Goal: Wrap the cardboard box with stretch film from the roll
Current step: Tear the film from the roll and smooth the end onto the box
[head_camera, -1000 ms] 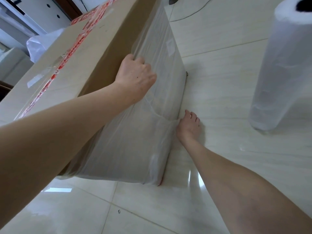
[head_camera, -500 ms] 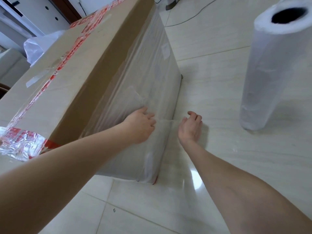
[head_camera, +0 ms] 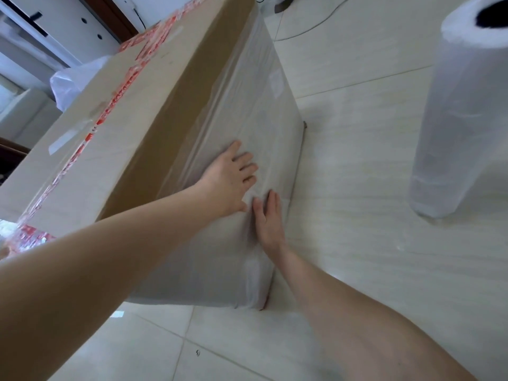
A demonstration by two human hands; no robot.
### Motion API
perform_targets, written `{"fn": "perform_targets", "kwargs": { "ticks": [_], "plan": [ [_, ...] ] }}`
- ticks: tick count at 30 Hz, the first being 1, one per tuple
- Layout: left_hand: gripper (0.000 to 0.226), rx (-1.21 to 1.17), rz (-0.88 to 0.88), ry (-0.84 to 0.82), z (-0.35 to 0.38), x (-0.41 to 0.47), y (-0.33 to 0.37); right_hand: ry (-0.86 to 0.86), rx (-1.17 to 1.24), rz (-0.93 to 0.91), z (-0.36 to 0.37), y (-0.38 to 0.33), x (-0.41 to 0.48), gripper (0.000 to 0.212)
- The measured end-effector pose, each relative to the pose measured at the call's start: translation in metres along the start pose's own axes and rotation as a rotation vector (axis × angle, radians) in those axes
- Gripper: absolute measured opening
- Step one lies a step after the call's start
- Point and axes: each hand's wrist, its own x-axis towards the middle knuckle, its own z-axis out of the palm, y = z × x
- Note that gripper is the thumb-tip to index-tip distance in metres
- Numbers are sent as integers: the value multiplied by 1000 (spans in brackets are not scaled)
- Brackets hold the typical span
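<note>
A large cardboard box [head_camera: 132, 127] with red printed tape along its top stands on the tiled floor. Cloudy stretch film [head_camera: 255, 111] covers its near side up to a bare brown strip under the top edge. My left hand [head_camera: 231, 177] lies flat on the film with fingers spread. Just below it, my right hand [head_camera: 268, 218] presses flat on the same side, fingers straight, near the box's lower edge. The roll of stretch film [head_camera: 461, 114] stands upright on the floor to the right, apart from both hands.
Pale glossy floor tiles [head_camera: 357, 174] spread right of and in front of the box. A crumpled white plastic bag [head_camera: 74, 81] lies behind the box at left. A thin cable [head_camera: 308, 28] runs across the floor at the back. White furniture [head_camera: 35, 28] stands far left.
My left hand came down from the box's top edge to the wrapped side and flattened. My right hand rose off the floor onto the film beside it.
</note>
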Motion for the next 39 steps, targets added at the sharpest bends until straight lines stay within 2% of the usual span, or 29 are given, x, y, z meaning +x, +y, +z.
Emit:
{"fn": "perform_targets", "kwargs": {
  "ticks": [6, 11, 15, 17, 20, 24, 26, 28, 33, 39],
  "plan": [
    [71, 38, -45, -10, 0, 5, -14, 30, 95, 82, -5, 2, 26, 66],
    [49, -123, -161, 185, -11, 1, -25, 59, 16, 123, -13, 12, 45, 54],
    [44, -211, -183, 212, -24, 2, -31, 399, -91, 280, -35, 10, 46, 57],
    [47, -207, -149, 251, -29, 1, -29, 446, -86, 240, -43, 6, 42, 60],
    [50, -233, -24, 197, -33, -6, -8, 390, -39, 148, -37, -4, 28, 63],
    [56, -170, 115, 32, -23, -19, 24, 159, -70, 8, -5, -7, -7, 58],
    [63, -125, 97, -26, -13, -23, 24, 82, -28, 4, 10, -5, -16, 57],
    [67, -70, 71, -53, -5, -24, 17, 102, 57, 42, 15, -7, -14, 60],
    [70, -11, -10, -18, 0, -18, 1, 133, 81, 129, 6, 3, 22, 65],
    [72, 1, -118, -6, -2, -13, -11, 149, 116, 136, 6, 13, 40, 66]
  ]
}}
